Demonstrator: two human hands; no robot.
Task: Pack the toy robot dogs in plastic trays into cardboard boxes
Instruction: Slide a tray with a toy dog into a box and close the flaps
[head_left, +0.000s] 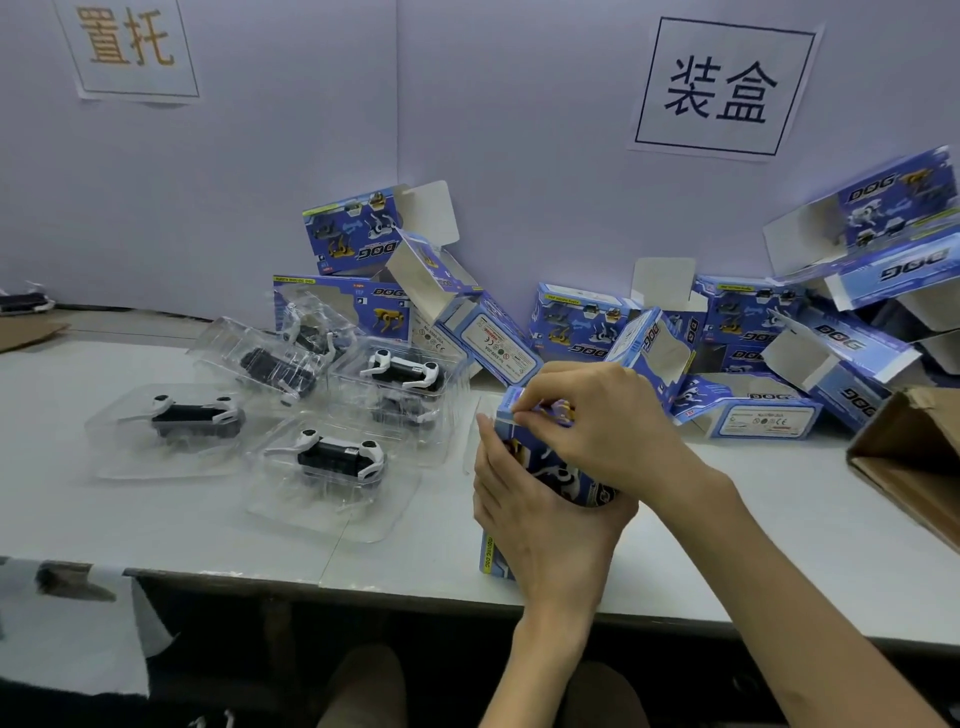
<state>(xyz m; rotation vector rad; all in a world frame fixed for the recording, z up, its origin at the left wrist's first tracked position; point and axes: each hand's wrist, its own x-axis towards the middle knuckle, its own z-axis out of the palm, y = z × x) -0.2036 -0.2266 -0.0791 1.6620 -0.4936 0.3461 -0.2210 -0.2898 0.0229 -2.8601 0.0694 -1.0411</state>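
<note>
A blue cardboard box printed with robot dogs stands on end near the table's front edge. My left hand grips its lower half from the front. My right hand curls over the box's top end, its fingertips pinching at the top flap. What is inside the box is hidden. To the left lie several clear plastic trays, each with a black-and-white toy robot dog: one at the far left, one nearest the box, one behind it.
A heap of open blue boxes leans against the back wall, from the middle to the far right. A brown carton sits at the right edge. The white table ends at a dark front edge.
</note>
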